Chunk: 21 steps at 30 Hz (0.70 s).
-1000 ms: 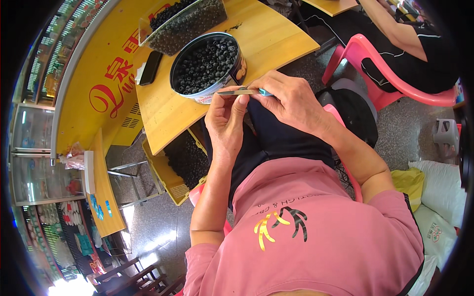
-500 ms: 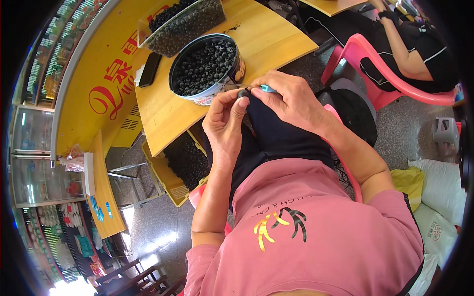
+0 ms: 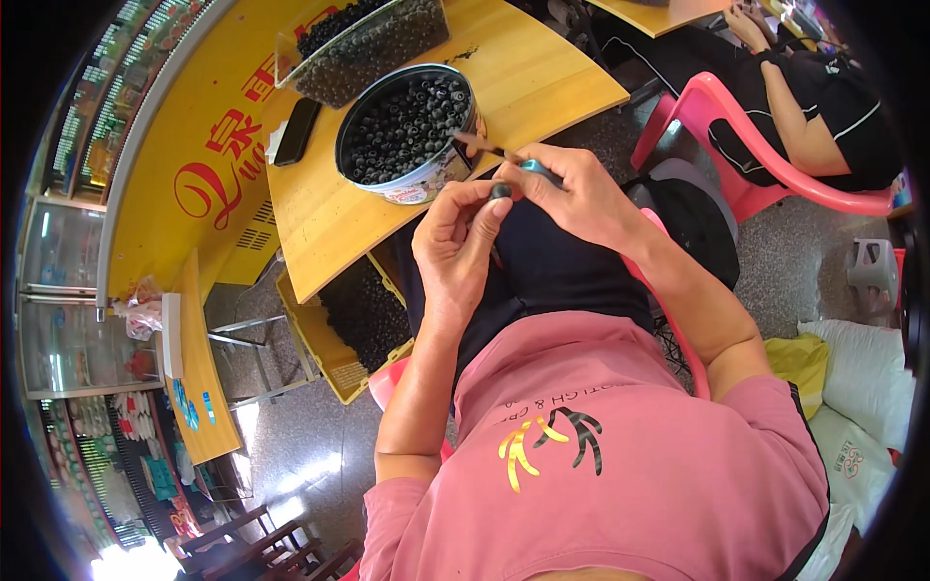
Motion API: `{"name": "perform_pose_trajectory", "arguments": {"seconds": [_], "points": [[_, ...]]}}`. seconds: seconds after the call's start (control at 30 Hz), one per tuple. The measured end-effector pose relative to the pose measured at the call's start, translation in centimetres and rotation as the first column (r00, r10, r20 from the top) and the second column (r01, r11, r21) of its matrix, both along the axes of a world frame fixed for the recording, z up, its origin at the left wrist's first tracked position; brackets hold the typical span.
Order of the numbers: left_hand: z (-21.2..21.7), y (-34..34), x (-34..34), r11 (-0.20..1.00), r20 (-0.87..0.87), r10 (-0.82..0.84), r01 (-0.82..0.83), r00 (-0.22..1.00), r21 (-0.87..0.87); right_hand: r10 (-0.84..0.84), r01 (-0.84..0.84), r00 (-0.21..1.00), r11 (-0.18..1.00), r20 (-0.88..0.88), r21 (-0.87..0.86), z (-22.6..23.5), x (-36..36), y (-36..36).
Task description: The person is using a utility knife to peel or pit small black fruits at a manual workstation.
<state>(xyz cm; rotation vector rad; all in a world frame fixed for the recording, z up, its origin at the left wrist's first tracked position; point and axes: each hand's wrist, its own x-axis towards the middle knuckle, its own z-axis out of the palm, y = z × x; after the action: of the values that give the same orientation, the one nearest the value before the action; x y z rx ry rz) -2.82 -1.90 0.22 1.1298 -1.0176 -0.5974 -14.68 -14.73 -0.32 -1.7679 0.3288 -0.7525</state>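
Between its thumb and fingertips, my left hand pinches a small dark round fruit, perhaps an olive. My right hand is closed around the blue handle of a small knife. The thin blade points up and left, clear of the fruit and over the near right rim of a round bucket. Many similar dark fruits fill this bucket, several with a pale ring or hole showing. Both hands are close together above my lap, just off the table's near edge.
The bucket stands on a wooden table, with a clear plastic box of dark fruits behind it and a black phone to its left. Below is a yellow crate of dark pieces. A person sits by a pink chair at right.
The knife has come away from the fruit, its blade now raised toward the bucket. My left hand, still pinching the fruit, has shifted slightly right in view.
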Motion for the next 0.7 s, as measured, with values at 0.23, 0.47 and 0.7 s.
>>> {"name": "perform_pose_trajectory", "arguments": {"seconds": [0.23, 0.47, 0.7], "points": [[-2.1, -0.9, 0.0, 0.985, 0.203, 0.172, -0.168, 0.964, -0.035, 0.053, -0.050, 0.999, 0.987, -0.012, 0.155, -0.1, -0.1, -0.4], [-1.7, -0.7, 0.0, 0.953, 0.401, 0.300, -0.257, 0.866, -0.158, 0.206, -0.157, 0.978, 0.821, -0.028, 0.548, 1.1, -0.2, 0.6], [-1.7, -0.8, -0.1, 0.948, 0.312, 0.313, -0.272, 0.897, -0.166, 0.171, -0.123, 0.984, 0.842, -0.045, 0.526, 0.6, 0.7, 0.5]]}}
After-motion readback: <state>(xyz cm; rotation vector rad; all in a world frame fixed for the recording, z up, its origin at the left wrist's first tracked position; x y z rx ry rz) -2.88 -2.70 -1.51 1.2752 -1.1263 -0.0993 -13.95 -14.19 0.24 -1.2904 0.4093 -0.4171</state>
